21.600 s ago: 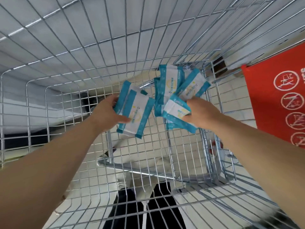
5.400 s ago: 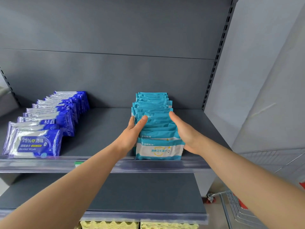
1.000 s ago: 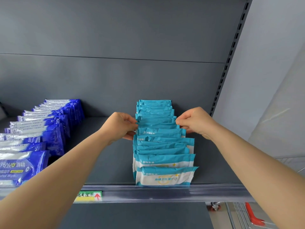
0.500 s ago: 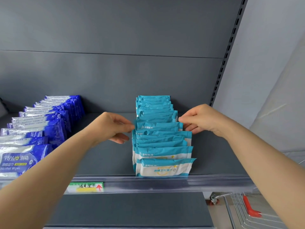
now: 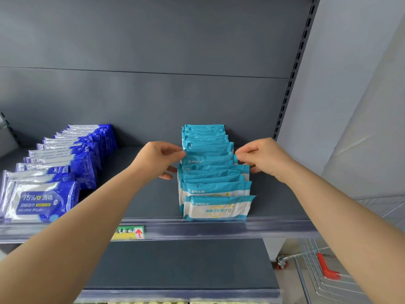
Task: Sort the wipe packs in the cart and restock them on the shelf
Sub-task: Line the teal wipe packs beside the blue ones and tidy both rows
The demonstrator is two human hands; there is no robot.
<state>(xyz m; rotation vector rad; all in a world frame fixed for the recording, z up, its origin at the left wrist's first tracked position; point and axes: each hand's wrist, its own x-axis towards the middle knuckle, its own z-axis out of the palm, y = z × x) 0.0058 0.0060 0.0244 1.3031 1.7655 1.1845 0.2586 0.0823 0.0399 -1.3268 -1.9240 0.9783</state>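
glossy plastic teal wipe packs; matt grey metal shelf

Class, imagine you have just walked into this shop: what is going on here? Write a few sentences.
A person is stocking a shop shelf. The left hand and the right hand pinch the two ends of one teal wipe pack midway along a row of teal packs standing on the shelf. A row of blue wipe packs stands further left. A corner of the cart shows at lower right.
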